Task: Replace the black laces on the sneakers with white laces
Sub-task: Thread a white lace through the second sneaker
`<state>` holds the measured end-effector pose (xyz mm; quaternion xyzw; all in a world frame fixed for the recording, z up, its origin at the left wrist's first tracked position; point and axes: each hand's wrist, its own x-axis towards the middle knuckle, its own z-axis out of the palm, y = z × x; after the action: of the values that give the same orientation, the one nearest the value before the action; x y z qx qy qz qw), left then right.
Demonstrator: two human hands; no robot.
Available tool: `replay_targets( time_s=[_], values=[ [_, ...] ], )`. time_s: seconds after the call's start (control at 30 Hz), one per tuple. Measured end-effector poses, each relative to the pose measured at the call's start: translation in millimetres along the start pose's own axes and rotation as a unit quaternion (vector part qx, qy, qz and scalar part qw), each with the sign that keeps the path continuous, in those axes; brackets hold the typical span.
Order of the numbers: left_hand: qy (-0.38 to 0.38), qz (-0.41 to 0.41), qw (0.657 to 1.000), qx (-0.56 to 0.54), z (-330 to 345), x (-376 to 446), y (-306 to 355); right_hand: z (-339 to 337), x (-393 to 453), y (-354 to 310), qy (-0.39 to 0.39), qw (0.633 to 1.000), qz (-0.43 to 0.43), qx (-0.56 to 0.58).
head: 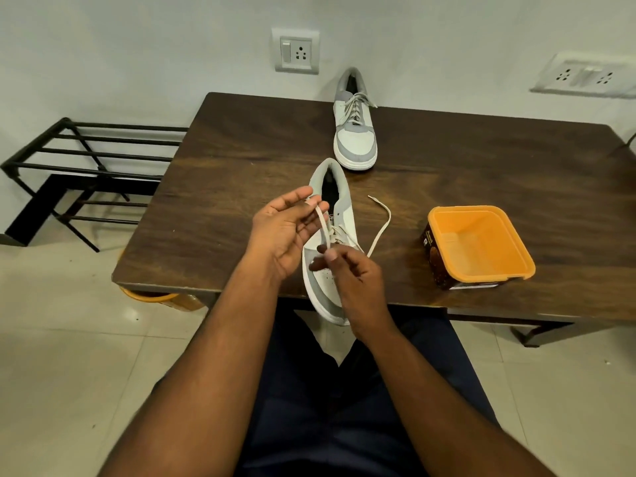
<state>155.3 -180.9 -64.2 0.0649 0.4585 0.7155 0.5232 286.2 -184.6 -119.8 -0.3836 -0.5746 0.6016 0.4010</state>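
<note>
Centre of the frame: near sneaker (pixel 328 259), grey and white, lying on the dark wooden table (pixel 241 187) with its toe hanging past the near edge and its heel pointing up the frame. Left hand (pixel 283 232) just left of it, palm turned up, thumb and forefinger pinching one end of the white lace (pixel 323 226) above the collar. Right hand (pixel 347 275) over the toe box, fingers curled, pinching the same lace lower down near the eyelets. Other end of the lace trailing free in a curve across the tabletop to the right of the shoe. Upper centre, at the table's far edge against the wall: second sneaker (pixel 354 132), toe toward the camera, already laced in white with a bow. Right of centre: orange plastic tub (pixel 480 247), lid off, standing on the table well apart from both shoes. Left side of the frame: black metal rack (pixel 86 160) on the tiled floor beside the table.
</note>
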Motion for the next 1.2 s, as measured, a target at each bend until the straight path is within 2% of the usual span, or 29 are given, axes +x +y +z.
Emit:
replay_targets(
  time_s=[0.07, 0.1, 0.13, 0.17, 0.2, 0.23, 0.27, 0.33, 0.4, 0.47, 0.57, 0.63, 0.67, 0.7, 0.77, 0.8, 0.83, 0.87, 0.9, 0.93, 0.97, 1.07, 1.2],
  values=[
    [0.045, -0.004, 0.999, 0.019, -5.0, 0.9, 0.4, -6.5, 3.5, -0.4, 0.01, 1.0, 0.017, 0.009],
    [0.087, 0.008, 0.992, 0.094, -12.0, 3.0, -1.1, -11.0, 7.5, -1.0, 0.028, 0.999, 0.028, 0.008],
    [0.141, 0.039, 0.964, 0.223, -21.7, 6.9, -4.2, -15.8, 11.9, -1.8, 0.042, 0.999, 0.035, -0.002],
    [0.19, 0.087, 0.906, 0.367, -31.1, 8.0, -8.0, -21.2, 16.8, -1.4, 0.05, 0.998, 0.033, -0.027],
    [0.203, 0.14, 0.852, 0.462, -37.6, 6.8, -11.0, -25.1, 21.0, -2.4, 0.046, 0.997, 0.023, -0.064],
    [0.16, 0.183, 0.836, 0.492, -41.1, 6.6, -14.1, -27.8, 24.8, -3.8, 0.035, 0.994, 0.007, -0.106],
    [0.085, 0.203, 0.857, 0.465, -41.3, 6.3, -17.5, -28.9, 29.1, -5.3, 0.019, 0.989, -0.009, -0.147],
    [-0.049, 0.172, 0.896, 0.406, -36.9, 4.0, -26.6, -27.2, 36.4, -8.8, -0.014, 0.981, -0.027, -0.191],
    [-0.099, 0.14, 0.903, 0.395, -32.2, 2.9, -32.4, -26.2, 42.6, -13.3, -0.03, 0.98, -0.033, -0.195],
    [-0.073, 0.148, 0.915, 0.369, -32.2, 4.2, -33.0, -27.9, 48.7, -16.7, -0.039, 0.976, -0.038, -0.209],
    [0.07, 0.173, 0.926, 0.329, -41.6, 10.4, -27.2, -37.0, 53.4, -17.9, -0.034, 0.977, -0.052, -0.203],
    [0.15, 0.201, 0.911, 0.328, -51.9, 14.9, -23.7, -43.7, 55.2, -17.1, -0.007, 0.978, -0.062, -0.2],
    [0.162, 0.204, 0.898, 0.354, -55.6, 15.5, -22.3, -45.4, 56.5, -16.4, 0.0, 0.976, -0.068, -0.209],
    [0.165, 0.205, 0.87, 0.417, -58.3, 15.8, -22.2, -46.7, 57.9, -14.7, 0.002, 0.972, -0.074, -0.223],
    [0.138, 0.226, 0.765, 0.586, -55.0, 12.9, -22.0, -44.7, 59.7, -13.4, -0.008, 0.966, -0.083, -0.246],
    [0.106, 0.247, 0.726, 0.632, -52.0, 14.4, -24.1, -41.2, 59.8, -13.4, -0.018, 0.965, -0.082, -0.248],
    [0.059, 0.267, 0.731, 0.625, -45.7, 15.1, -25.3, -37.2, 59.2, -14.4, -0.031, 0.967, -0.079, -0.241],
    [0.005, 0.267, 0.774, 0.573, -37.5, 14.4, -26.9, -33.2, 58.3, -15.7, -0.041, 0.971, -0.077, -0.223],
    [-0.041, 0.243, 0.833, 0.495, -27.9, 10.2, -28.3, -30.1, 56.8, -18.3, -0.044, 0.977, -0.074, -0.193],
    [-0.063, 0.22, 0.873, 0.43, -22.1, 7.5, -31.6, -28.6, 55.7, -21.2, -0.037, 0.985, -0.064, -0.155],
    [-0.062, 0.204, 0.898, 0.385, -19.7, 5.4, -33.9, -28.1, 56.0, -23.8, -0.023, 0.992, -0.05, -0.114],
    [-0.024, 0.181, 0.918, 0.351, -22.0, 5.5, -38.3, -31.6, 57.9, -26.3, 0.008, 0.998, -0.013, -0.053],
    [-0.041, 0.172, 0.924, 0.338, -20.1, 6.9, -38.6, -28.4, 57.5, -23.3, 0.005, 0.999, 0.02, -0.037]
  ],
)
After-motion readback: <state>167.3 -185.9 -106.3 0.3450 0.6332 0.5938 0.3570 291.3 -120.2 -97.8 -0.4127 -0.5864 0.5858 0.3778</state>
